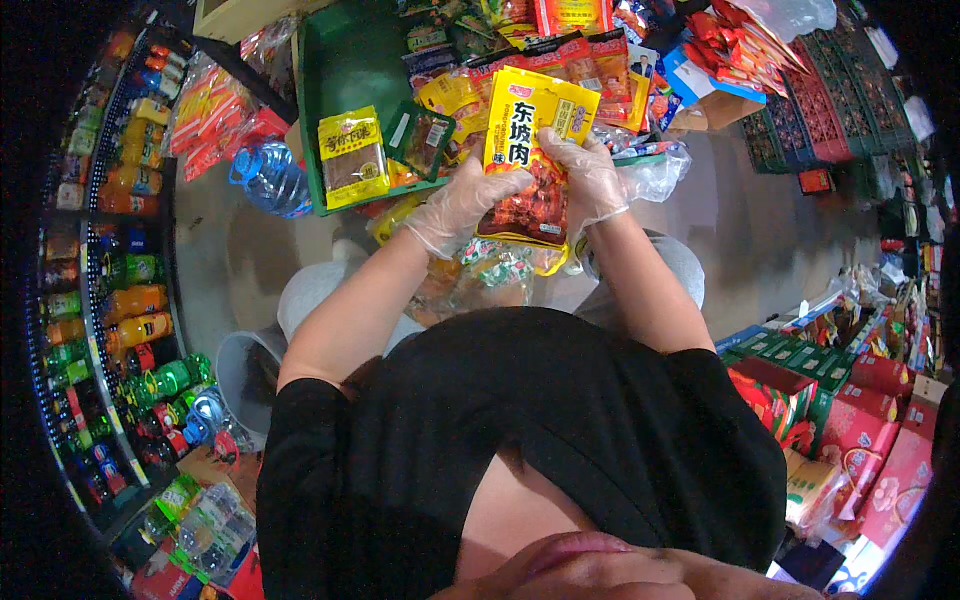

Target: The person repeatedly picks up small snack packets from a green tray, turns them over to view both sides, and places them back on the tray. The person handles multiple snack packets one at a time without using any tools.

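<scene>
Both my hands wear thin clear plastic gloves and hold a small stack of yellow snack packets [546, 191] with a picture of dark red food, near the top middle. My left hand [471, 196] grips the stack's left edge, thumb on the front. On the right edge, my right hand [589, 174] has its thumb across the front. Just behind is a green plastic crate [349, 56]. In its near left part lie a yellow packet [352, 159] and a dark green packet [421, 141] with a clear window. More red and yellow packets [574, 67] are heaped behind the stack.
Clear plastic bags with yellow packets [491, 281] lie below my hands. A blue water jug [270, 178] stands left of the crate, an open cardboard box [701, 109] right of it. Drink shelves [90, 247] line the left; a grey bin [244, 375] and red gift boxes [855, 427] flank me.
</scene>
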The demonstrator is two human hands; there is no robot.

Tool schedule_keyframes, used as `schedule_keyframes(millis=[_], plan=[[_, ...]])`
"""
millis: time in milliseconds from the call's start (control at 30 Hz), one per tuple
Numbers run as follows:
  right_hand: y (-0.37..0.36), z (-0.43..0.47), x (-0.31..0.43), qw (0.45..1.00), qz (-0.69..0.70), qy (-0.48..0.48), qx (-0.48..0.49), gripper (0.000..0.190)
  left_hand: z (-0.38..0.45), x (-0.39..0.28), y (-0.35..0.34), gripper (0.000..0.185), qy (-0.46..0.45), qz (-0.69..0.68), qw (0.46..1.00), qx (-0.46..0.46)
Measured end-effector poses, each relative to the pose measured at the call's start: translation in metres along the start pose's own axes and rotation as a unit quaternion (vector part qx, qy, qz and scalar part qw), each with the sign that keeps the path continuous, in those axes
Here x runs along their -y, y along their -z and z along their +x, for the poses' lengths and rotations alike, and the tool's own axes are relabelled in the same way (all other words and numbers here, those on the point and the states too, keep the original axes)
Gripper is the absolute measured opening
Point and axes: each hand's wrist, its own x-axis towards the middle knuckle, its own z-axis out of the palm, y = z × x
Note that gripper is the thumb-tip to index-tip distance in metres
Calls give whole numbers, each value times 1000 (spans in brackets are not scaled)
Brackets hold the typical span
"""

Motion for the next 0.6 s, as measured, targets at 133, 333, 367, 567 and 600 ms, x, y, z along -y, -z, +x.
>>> schedule_keyframes(millis=[133, 333, 367, 567, 600], plan=[[-5, 0, 3, 1000, 17, 2, 8, 24, -8, -12, -1, 67, 13, -43, 999, 7], [-10, -6, 10, 1000, 7, -4, 28, 27, -15, -31, 8, 73, 31, -53, 998, 18], [-13, -9, 11, 999, 25, -13, 27, 28, -13, -30, 12, 72, 4, -26, 999, 19], [-12, -7, 7, 999, -9, -6, 31, 26, -12, -46, 20, 67, -51, -11, 998, -26], [-11, -5, 5, 999, -22, 2, 40, 26, -11, -46, 24, 66, -51, -6, 998, -28]])
